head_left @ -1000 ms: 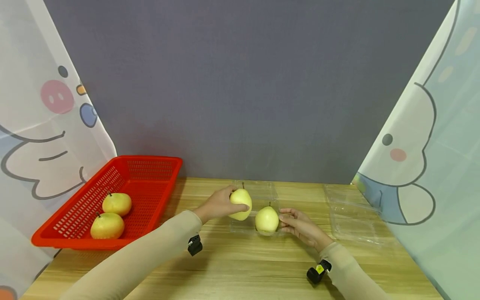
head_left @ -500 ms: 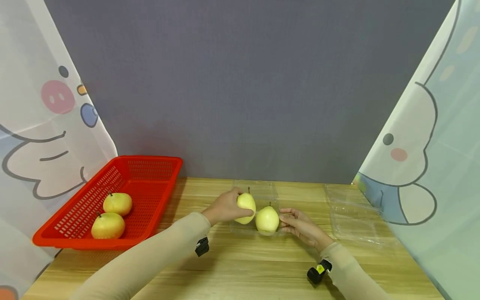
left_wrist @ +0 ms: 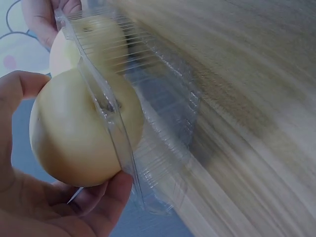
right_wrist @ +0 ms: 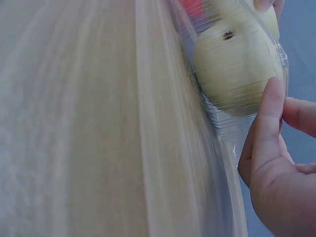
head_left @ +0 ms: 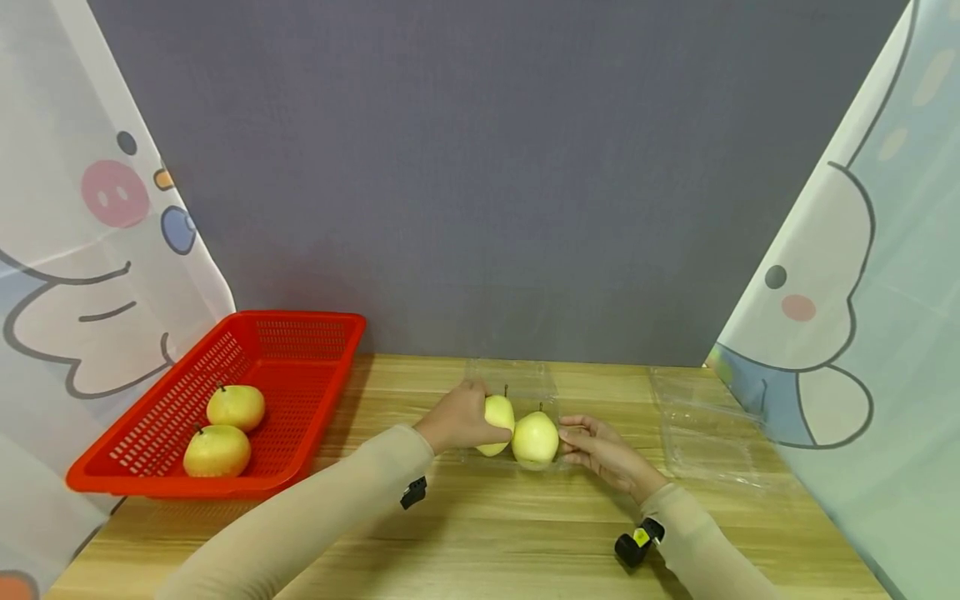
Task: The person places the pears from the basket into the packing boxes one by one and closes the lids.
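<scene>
My left hand [head_left: 462,418] grips a yellow pear [head_left: 497,423] with its stem up, at the left side of a clear plastic box [left_wrist: 165,123]. In the left wrist view this held pear [left_wrist: 74,131] is partly below the box's rim, thumb and fingertips around it. A second pear [head_left: 536,438] sits upright in the right side of the box, close beside the first. My right hand [head_left: 606,454] pinches the box's right rim between thumb and fingers, as the right wrist view shows. The box's hinged lid [head_left: 517,377] lies open toward the back.
A red perforated basket [head_left: 300,400] stands at the left with two more pears [head_left: 217,451] inside. Another clear plastic box [head_left: 708,442] lies open on the wooden table [head_left: 510,533] at the right. A grey panel [head_left: 480,183] closes off the back.
My left hand has moved right and down with its pear, bringing it lower into the box and close to the second pear. The right hand has stayed at the rim.
</scene>
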### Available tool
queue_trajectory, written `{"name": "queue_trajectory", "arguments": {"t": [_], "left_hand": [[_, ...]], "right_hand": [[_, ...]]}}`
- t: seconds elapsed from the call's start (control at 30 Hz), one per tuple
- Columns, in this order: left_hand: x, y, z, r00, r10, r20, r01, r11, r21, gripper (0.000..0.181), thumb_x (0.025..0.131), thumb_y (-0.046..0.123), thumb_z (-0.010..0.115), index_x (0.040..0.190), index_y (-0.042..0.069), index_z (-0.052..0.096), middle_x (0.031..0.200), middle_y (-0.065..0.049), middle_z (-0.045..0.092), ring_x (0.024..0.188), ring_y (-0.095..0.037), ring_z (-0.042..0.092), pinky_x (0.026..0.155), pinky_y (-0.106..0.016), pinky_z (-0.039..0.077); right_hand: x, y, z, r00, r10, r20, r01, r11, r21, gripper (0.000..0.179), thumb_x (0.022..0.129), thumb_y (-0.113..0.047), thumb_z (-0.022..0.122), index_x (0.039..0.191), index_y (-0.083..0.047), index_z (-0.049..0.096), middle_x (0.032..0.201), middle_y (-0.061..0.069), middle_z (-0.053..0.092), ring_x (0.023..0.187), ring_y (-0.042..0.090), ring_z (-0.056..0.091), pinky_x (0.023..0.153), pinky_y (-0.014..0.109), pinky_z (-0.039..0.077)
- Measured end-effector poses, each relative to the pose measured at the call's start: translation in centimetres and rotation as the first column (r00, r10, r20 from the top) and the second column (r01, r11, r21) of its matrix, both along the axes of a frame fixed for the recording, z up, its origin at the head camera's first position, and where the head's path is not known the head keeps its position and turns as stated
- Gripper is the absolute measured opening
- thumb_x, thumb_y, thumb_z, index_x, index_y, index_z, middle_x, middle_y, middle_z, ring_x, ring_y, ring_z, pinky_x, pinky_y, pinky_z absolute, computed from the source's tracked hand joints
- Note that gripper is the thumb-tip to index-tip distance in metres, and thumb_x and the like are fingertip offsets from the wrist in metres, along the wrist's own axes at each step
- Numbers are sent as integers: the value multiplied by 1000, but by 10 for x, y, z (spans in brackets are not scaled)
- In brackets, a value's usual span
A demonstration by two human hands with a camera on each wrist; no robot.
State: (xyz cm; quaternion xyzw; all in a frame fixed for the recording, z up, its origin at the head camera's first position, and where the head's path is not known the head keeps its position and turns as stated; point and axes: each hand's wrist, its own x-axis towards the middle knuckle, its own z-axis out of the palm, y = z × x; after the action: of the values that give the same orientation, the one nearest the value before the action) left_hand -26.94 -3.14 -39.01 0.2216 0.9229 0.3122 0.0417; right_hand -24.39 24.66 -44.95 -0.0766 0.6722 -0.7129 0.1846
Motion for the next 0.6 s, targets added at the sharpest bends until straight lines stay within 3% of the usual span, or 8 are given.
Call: {"name": "queue_trajectory", "arguments": {"t": [0.1,0.43,0.6], "left_hand": [[0,2,0,1000,-10,-24,9,999,-42,63,72,42,79,113,-2,61,105,-8,56,79,-18,55,66,-31,50],[0,4,0,1000,-27,-12,26,997,-74,56,76,42,81,114,8,57,86,0,56,70,-15,56,60,-30,50],[1,5,-1,999,-30,-19,28,993,-118,47,76,42,79,101,9,56,76,-1,56,61,-14,51,54,-28,46]], "right_hand": [[0,-1,1,1000,-3,4,3,1000,1,52,104,-11,54,142,13,26,108,10,53,89,13,61,78,22,55],[0,-1,2,1000,-8,4,8,1000,7,53,104,-10,54,143,13,26,111,11,53,90,14,60,78,22,55],[0,0,0,1000,-7,4,7,1000,1,54,104,-11,54,143,14,26,110,11,52,89,13,60,78,22,55]]}}
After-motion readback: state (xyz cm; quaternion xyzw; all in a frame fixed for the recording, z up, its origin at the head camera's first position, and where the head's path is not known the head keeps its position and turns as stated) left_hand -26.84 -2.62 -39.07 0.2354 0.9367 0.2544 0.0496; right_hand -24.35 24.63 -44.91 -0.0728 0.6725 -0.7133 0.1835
